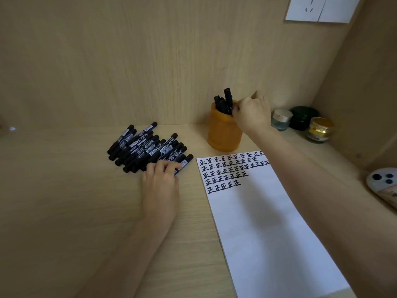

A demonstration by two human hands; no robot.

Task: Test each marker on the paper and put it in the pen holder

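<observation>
right hand (252, 114) grip pinching marker (228, 97) upright in pen holder (223, 134) at counter (64, 190) back. left hand (160, 179) nearer pile (146, 145), fingers (169, 165) curled over closest marker (183, 163), long axis slanting away-right; paper (257, 222) just right of it.

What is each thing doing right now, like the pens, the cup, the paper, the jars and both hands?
pen holder: upright, holding several markers.
tall marker: capped, standing in the holder, pinched by right hand.
marker pile: capped, lying on desk.
nearest marker: under curled fingers of left hand.
paper: flat, five rows of marks on top.
jars: three, lids on.
</observation>
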